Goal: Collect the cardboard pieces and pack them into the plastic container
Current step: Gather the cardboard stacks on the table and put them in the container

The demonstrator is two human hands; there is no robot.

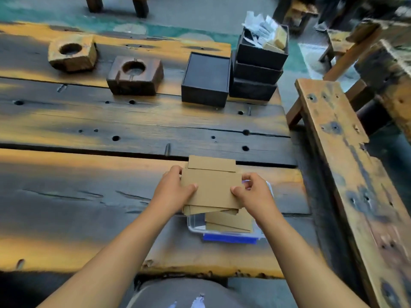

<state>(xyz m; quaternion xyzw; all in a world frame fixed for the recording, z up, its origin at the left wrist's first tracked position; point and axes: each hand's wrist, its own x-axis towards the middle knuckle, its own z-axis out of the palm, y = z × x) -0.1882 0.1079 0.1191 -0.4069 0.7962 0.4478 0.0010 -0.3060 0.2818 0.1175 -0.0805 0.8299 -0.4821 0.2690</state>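
A stack of flat brown cardboard pieces is held between both hands just above a clear plastic container with a blue clip at its near side. My left hand grips the stack's left edge, thumb on top. My right hand grips its right edge. More cardboard pieces lie in the container under the held stack. One piece sticks out at the far end of the stack. Most of the container is hidden by the cardboard and my hands.
On the wooden table, two wooden blocks with round holes sit at the back left. A black box and stacked black boxes holding papers stand at the back right. A wooden bench runs along the right.
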